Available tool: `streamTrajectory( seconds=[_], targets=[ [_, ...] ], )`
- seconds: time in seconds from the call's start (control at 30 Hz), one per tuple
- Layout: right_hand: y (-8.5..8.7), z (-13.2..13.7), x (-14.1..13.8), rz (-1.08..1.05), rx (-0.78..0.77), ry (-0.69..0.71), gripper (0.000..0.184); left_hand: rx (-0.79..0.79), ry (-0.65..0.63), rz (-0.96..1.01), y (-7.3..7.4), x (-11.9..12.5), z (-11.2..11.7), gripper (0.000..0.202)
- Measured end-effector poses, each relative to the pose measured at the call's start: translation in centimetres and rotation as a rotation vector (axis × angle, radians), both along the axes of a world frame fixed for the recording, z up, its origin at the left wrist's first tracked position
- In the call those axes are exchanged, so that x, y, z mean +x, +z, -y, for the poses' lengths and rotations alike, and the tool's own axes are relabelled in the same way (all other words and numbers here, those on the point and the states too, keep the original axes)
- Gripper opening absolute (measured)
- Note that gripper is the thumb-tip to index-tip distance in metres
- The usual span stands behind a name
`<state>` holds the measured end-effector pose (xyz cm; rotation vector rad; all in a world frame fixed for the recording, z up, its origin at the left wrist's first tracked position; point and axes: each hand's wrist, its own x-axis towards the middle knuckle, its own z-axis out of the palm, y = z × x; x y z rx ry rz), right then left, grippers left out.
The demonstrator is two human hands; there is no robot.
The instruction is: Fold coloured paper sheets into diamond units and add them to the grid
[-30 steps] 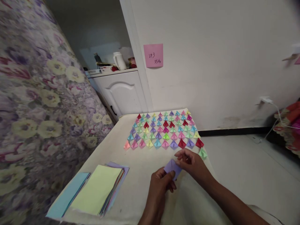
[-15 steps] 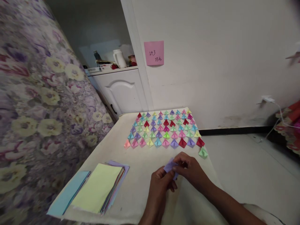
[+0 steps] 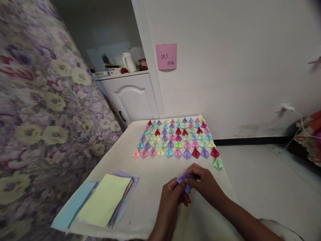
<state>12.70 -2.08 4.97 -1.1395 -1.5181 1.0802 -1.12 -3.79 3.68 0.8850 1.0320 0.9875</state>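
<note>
Both my hands pinch one small purple paper piece just above the cream-covered table. My left hand grips its near lower side, fingers curled. My right hand closes over its top and right side, thumb and fingers pressed on the fold. Beyond the hands lie rows of several small folded paper shapes in red, pink, blue, green, yellow and purple; a lone green one sits at the right edge.
A stack of coloured paper sheets, yellow on top with a blue sheet beside it, lies at the table's near left. A floral mattress leans at the left. A white wall with a pink note stands behind; a white cabinet is at the back.
My right hand has closed further over the purple paper, which now looks more folded and smaller. Both hands stay at the same spot.
</note>
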Motion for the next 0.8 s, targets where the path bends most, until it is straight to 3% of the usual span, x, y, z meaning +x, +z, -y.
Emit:
streamTrajectory(
  seconds=[0.3, 0.57, 0.8],
  targets=[
    [-0.2, 0.07, -0.13, 0.01, 0.067, -0.013, 0.01, -0.026, 0.004, 0.108, 0.4, -0.03, 0.22, 0.031],
    [-0.73, 0.53, 0.0, 0.087, 0.245, 0.071, 0.026, -0.04, 0.031, 0.202, 0.76, -0.59, 0.09, 0.027],
    [-0.37, 0.69, 0.23, 0.136, 0.302, 0.113, 0.031, -0.077, 0.052, 0.243, 1.02, -0.91, -0.07, 0.037]
  ],
)
